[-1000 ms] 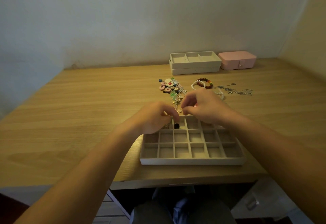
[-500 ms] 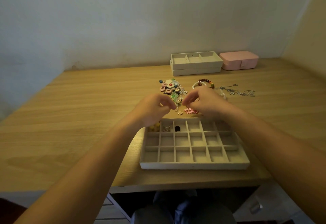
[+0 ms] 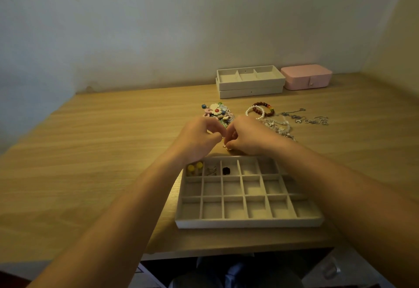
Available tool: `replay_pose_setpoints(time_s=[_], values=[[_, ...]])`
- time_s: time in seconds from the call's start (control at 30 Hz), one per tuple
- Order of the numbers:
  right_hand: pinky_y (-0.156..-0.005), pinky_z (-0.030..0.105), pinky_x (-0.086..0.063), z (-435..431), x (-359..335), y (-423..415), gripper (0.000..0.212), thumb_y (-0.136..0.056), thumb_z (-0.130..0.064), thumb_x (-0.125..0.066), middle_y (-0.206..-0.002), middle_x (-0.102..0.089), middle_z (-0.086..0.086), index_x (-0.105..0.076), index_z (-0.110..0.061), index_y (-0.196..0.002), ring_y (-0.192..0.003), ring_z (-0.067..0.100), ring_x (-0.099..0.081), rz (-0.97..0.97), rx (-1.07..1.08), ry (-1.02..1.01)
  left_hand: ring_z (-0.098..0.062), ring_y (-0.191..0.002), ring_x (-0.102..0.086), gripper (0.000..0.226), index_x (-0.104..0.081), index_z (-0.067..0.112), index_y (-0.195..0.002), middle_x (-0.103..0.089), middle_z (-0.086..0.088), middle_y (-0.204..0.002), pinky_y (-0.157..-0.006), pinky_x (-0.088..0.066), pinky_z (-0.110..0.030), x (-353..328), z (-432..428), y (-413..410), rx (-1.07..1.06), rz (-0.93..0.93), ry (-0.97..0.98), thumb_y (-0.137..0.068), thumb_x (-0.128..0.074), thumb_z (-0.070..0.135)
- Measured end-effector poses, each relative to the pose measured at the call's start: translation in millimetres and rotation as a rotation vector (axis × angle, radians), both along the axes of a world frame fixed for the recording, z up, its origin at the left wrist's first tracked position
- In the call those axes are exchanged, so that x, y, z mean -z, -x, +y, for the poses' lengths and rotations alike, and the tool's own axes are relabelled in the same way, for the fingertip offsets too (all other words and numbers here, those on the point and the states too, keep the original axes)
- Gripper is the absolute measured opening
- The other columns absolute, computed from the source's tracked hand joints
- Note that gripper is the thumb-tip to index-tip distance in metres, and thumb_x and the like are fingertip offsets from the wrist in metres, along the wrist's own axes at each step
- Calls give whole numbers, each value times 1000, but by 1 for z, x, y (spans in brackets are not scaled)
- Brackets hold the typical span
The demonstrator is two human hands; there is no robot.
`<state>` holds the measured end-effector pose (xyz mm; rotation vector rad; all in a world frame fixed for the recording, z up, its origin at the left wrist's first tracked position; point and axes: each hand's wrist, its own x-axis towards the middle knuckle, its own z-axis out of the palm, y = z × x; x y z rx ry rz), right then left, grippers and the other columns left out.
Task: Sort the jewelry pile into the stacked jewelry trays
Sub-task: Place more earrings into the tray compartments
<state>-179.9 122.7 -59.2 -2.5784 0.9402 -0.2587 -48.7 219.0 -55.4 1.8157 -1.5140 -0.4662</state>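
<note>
Head view: a wooden desk (image 3: 102, 151) filled the frame. At 6 o'clock from the centre lay a grey tray (image 3: 249, 223) with many small compartments. Its far row held yellow beads (image 3: 195, 167) in the leftmost cell, a small metal piece (image 3: 212, 171) in the next, and a dark piece (image 3: 226, 170) in the third; the other cells that showed looked bare.

Just beyond the tray's far edge, both hands met over the desk. The left hand (image 3: 199, 138) was curled, thumb and fingers drawn together. The right hand (image 3: 247, 136) was curled the same way, its fingertips nearly touching the left's. Between them a small pale item (image 3: 226, 147) showed at the fingertips; which hand pinched it, I could not tell.

The pile (image 3: 216, 112) of coloured charms lay at 12 o'clock from the hands, partly hidden by them. At 1 o'clock from the hands sat two bracelets (image 3: 260, 110), one of white pearls, one of dark red beads. Silver chains (image 3: 303, 119) spread at 2 o'clock, running toward the right wrist.

Further off at 12 o'clock, near the wall, stood the stack (image 3: 250, 83) of two trays, the top one with three open cells. A pink box (image 3: 306, 77), lid down, sat just beside it at 3 o'clock.
</note>
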Motion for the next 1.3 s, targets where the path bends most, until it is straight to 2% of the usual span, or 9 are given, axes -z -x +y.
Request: replay_pose_setpoints(time_s=[0.1, 0.2, 0.3, 0.4, 0.53, 0.67, 0.9, 1.07, 1.3], values=[[-74, 26, -51, -2, -5, 4, 7, -95, -17, -69, -90, -69, -6, -75, -19, -99, -89, 13, -66, -108, 36, -77, -9, -96, -65, 20, -74, 22, -98, -72, 7, -100, -87, -55, -33, 0, 2, 3, -21, 3, 40, -91, -61, 9], [-68, 27, -57, -2, -14, 14, 7, -98, -13, -65, -90, -72, 3, -71, -16, -98, -79, 12, -69, -351, 77, -344, -7, -92, -66, 19, -71, 23, -98, -70, 7, -101, -77, -53, -21, 3, 4, 4, -32, 55, 74, -90, -64, 8], [-66, 29, -56, 1, -17, 24, 10, -101, -10, -59, -94, -71, 10, -69, -10, -103, -77, 14, -69, -436, 56, -580, -4, -84, -68, 17, -69, 26, -90, -70, 9, -93, -70, -51, -17, 6, 6, 8, -12, 115, 133, -88, -69, 9], [-64, 31, -55, 2, -15, 33, 12, -102, -8, -56, -92, -69, 12, -67, -5, -107, -77, 17, -68, -499, 24, -741, -10, -83, -69, 9, -68, 19, -89, -71, 4, -88, -71, -55, -24, 4, 7, 15, -27, 235, 207, -87, -74, 13], [-70, 35, -57, 4, -18, 39, 12, -102, -8, -57, -93, -71, 11, -66, -6, -108, -77, 18, -70, -587, -15, -891, -20, -80, -70, 16, -66, 13, -99, -74, -3, -85, -72, -60, -34, -2, 14, 19, -34, 501, 215, -87, -75, 11], [-68, 34, -55, 9, -21, 41, 11, -99, -9, -62, -92, -72, 9, -68, -9, -108, -75, 17, -68, -623, -18, -915, -12, -73, -70, 12, -69, 9, -99, -75, 1, -75, -70, -59, -27, -8, 21, 21, -13, 612, 209, -89, -73, 7], [-64, 30, -56, 14, -24, 41, 16, -100, -4, -59, -87, -72, 7, -73, -6, -107, -73, 19, -67, -721, 20, -840, -16, -73, -71, 4, -75, 9, -92, -74, -9, -78, -71, -58, -24, -8, 26, 20, -64, 737, 165, -89, -73, 10], [-73, 28, -60, 21, -28, 43, 11, -92, -12, -73, -93, -75, 9, -77, -15, -102, -80, 18, -70, -614, -49, -661, -20, -79, -73, 7, -77, 10, -94, -77, -14, -85, -74, -59, -27, -8, 29, 19, -79, 780, 145, -89, -73, 14], [-73, 30, -62, 23, -34, 38, 11, -93, -6, -70, -92, -76, 10, -75, -13, -99, -80, 19, -72, -572, -16, -601, -20, -88, -73, 15, -76, 10, -102, -77, -12, -95, -77, -56, -28, -8, 36, 20, -68, 835, 93, -90, -72, 18]])
